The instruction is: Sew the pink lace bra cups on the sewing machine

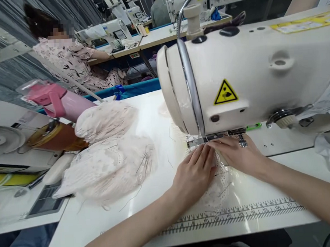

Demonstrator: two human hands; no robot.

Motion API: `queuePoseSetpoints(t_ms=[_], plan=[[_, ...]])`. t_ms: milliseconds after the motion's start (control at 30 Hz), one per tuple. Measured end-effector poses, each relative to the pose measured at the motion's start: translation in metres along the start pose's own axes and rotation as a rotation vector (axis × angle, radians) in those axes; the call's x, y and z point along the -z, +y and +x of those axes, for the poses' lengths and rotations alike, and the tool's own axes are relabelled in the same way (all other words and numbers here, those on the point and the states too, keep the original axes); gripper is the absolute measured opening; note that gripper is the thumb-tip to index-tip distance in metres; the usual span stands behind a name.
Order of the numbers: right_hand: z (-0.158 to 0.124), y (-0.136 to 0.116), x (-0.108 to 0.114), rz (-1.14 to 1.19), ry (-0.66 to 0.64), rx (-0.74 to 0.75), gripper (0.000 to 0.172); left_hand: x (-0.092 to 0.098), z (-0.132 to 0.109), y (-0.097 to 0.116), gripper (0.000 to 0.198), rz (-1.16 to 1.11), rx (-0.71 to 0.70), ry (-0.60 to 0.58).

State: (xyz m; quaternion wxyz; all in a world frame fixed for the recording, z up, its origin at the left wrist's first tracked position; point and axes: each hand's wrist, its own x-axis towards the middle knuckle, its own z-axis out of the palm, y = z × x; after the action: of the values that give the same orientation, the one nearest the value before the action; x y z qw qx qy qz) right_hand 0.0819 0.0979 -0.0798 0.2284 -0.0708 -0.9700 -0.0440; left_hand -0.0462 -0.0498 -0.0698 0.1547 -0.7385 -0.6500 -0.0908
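A pale lace-edged fabric piece (217, 194) lies under the head of a cream sewing machine (248, 75). My left hand (196, 169) presses on this fabric just in front of the needle area, its fingers stretched out side by side. Close to the machine's metal foot, my right hand (235, 153) reaches in from the right. Its fingertips meet the fabric edge beside my left fingers, partly hidden by the machine parts and the other hand. Left of my hands rests a pile of pale gathered lace fabric (109, 174) with loose dark threads.
A second fabric pile (106, 119) sits farther back, near a pink bottle (64, 99). Ruler markings (236, 213) run along the table's front edge. Another machine (8, 139) stands at left. A seated person (65, 66) works beyond the table, among more sewing machines.
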Motion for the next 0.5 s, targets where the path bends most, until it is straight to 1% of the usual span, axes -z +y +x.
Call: queuePoseSetpoints(t_ms=[67, 133, 267, 333, 400, 500], plan=[[-0.001, -0.001, 0.002, -0.071, -0.055, 0.03, 0.045, -0.004, 0.001, -0.007, 0.04, -0.023, -0.009, 0.003], [-0.001, 0.0, 0.004, -0.117, -0.067, 0.032, 0.043, -0.006, 0.002, -0.012, 0.039, -0.042, 0.0, 0.016], [-0.003, 0.0, 0.003, -0.175, -0.022, 0.061, 0.036, -0.006, 0.002, -0.017, 0.037, -0.094, 0.023, 0.025], [-0.005, 0.001, 0.0, -0.213, -0.004, 0.086, 0.038, -0.006, 0.003, -0.019, 0.036, -0.112, 0.031, 0.016], [-0.006, 0.003, -0.003, -0.229, -0.022, 0.142, 0.045, -0.007, 0.004, -0.021, 0.036, -0.122, 0.037, 0.019], [-0.005, 0.005, -0.003, -0.19, -0.098, 0.227, 0.063, -0.008, 0.005, -0.024, 0.036, -0.136, 0.044, 0.035]])
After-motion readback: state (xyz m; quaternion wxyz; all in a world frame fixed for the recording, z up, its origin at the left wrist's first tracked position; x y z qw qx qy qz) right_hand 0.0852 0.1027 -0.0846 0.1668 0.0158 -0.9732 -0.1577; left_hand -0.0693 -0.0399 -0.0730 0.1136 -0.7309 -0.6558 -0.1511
